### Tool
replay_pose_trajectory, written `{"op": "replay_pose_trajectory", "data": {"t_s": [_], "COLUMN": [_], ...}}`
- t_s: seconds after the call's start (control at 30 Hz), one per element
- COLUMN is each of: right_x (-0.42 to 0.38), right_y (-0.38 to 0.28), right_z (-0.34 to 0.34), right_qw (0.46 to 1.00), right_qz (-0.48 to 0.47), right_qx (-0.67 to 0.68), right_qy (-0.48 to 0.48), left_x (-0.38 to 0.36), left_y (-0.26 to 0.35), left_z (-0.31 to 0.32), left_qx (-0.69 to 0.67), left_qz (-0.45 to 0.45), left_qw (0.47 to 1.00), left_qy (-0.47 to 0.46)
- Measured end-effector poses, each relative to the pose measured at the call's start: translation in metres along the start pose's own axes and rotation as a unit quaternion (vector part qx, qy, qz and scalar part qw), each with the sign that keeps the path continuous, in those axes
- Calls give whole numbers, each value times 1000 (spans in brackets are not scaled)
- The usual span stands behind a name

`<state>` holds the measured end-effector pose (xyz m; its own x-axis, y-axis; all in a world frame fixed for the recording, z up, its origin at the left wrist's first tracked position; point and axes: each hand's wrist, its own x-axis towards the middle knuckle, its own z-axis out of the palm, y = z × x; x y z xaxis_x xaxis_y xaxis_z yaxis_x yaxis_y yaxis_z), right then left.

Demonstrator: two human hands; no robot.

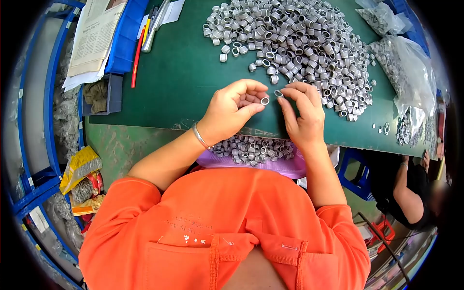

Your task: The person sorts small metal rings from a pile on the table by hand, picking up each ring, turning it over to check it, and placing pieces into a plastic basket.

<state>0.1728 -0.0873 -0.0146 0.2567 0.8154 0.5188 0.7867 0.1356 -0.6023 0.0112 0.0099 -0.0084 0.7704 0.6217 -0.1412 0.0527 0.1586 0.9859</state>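
My left hand point(231, 107) is closed, pinching a small grey metal ring point(265, 101) between thumb and fingertips above the table's near edge. Just to the right, my right hand point(303, 110) pinches another such metal ring point(278, 93). The two rings are close together but apart. Beyond both hands spreads a large pile of similar grey metal rings point(309, 43) on the green table point(169, 92). Below my hands, at my lap, a pink-purple basket point(282, 167) holds more rings point(256, 151).
Clear plastic bags point(406, 72) of small parts lie at the right. A red pencil point(137, 58), other pens, a blue bin point(126, 38) and newspaper point(94, 36) are at the left. Blue shelves point(53, 92) flank the left; another person point(406, 193) sits at the right.
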Motion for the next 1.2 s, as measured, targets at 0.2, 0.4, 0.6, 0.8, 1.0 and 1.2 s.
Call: {"op": "replay_pose_trajectory", "data": {"t_s": [0.2,0.4,0.6,0.8,1.0,1.2], "right_x": [-16,-17,-18,-21,-19,0], "right_y": [-13,-15,-15,-17,-31,-20], "right_z": [-5,-13,-12,-16,-13,-4], "right_qw": [930,822,803,798,894,999], "right_qz": [215,353,365,347,191,29], "right_qx": [297,446,470,491,393,41], "right_qy": [5,-29,-39,-42,-97,-8], "left_x": [-6,-10,-13,-28,-39,-19], "left_y": [5,8,4,21,25,20], "left_z": [6,-3,-12,-17,-13,-11], "left_qx": [-127,-380,-489,-256,113,-213], "left_qz": [68,-136,-206,-268,-177,-214], "left_qw": [990,914,843,924,969,951], "left_qy": [-5,-37,-89,-91,-133,-62]}}
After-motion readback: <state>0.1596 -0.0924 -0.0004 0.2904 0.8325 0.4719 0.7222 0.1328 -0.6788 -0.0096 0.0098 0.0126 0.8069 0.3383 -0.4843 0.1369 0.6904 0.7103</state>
